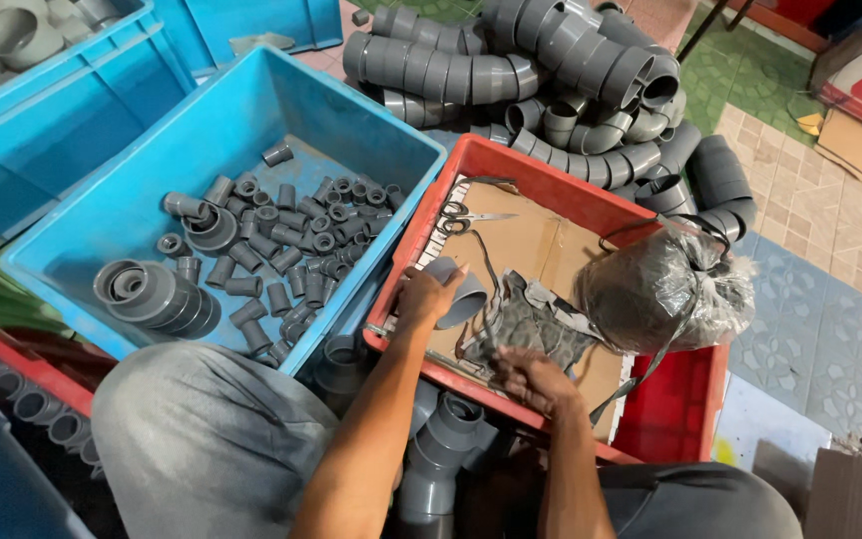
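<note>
The left hand (426,296) grips a grey pipe fitting (461,295) at the red crate's (511,165) nine-o'clock rim; the right hand (536,379), at six o'clock, pinches dark strapping (526,319) — fingertips hidden. Free cardboard (541,245) lies toward twelve; a plastic-wrapped bundle (665,284) crowds three o'clock — contents unclear.

Your left hand (426,296) grips a pipe fitting (459,292) in the crate (672,414) before you. Scissors (466,217) lie behind it, a bag (660,289) right, a fittings bin (102,215) left.
</note>
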